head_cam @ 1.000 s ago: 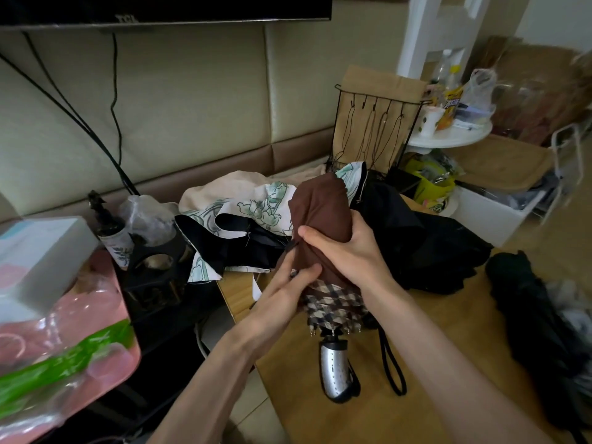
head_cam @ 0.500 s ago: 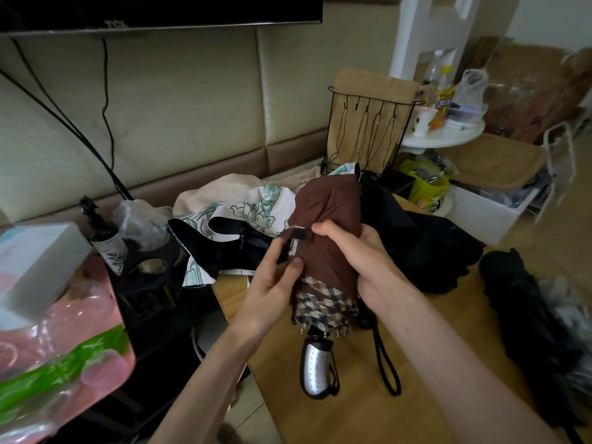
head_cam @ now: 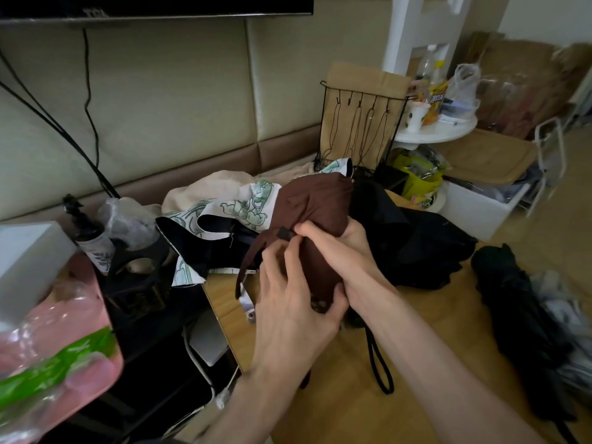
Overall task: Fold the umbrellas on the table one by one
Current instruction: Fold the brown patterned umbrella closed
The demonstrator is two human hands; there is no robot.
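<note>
a pink plastic bag and a white box sit far left below a beige padded wall. over the wooden table, the left hand curls round the lower end of the bundled brown umbrella. the right hand grips its middle, a fingertip at the strap's black tab. a wire rack stands behind, and a black umbrella lies far right.

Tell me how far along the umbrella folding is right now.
Done: the brown umbrella is gathered into a tight bundle. In hand: the right hand and left hand grip it, with its strap hanging loose, not yet fastened. Left: the white patterned umbrella and black umbrella behind it lie spread; another dark umbrella at the right looks loosely bunched.
</note>
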